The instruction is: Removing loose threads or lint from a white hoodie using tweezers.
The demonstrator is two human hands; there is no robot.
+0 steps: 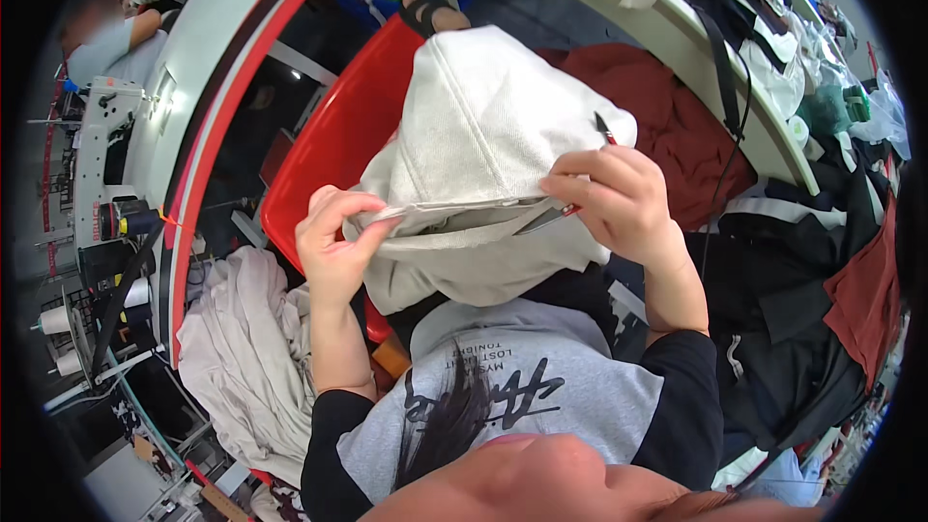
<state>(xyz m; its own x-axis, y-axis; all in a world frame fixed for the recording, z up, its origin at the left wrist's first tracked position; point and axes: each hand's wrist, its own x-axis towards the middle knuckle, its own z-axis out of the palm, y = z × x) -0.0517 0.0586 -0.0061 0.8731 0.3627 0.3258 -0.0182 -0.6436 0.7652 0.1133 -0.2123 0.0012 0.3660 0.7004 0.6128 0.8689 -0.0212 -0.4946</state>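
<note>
A cream ribbed fabric garment piece [464, 109] lies draped across my lap, with a long seam running down its upper part. My left hand [333, 232] pinches the left end of its folded edge between thumb and fingers. At the right end of the same edge is my right hand [616, 196], which holds a small red-handled cutting tool [540, 221]. Its metal blade points left along the open edge, and a dark tip shows above the hand. The fingers hide most of the handle. Between the hands, the cloth gapes in a long slit.
A red plastic bin [341, 130] stands behind the cloth. Crumpled beige fabric [246, 355] lies at left, beside a white table with a red edge [239, 87]. Dark red cloth [645, 130] and black fabric [776, 319] are at right. A person [119, 36] sits beyond a sewing machine [101, 152].
</note>
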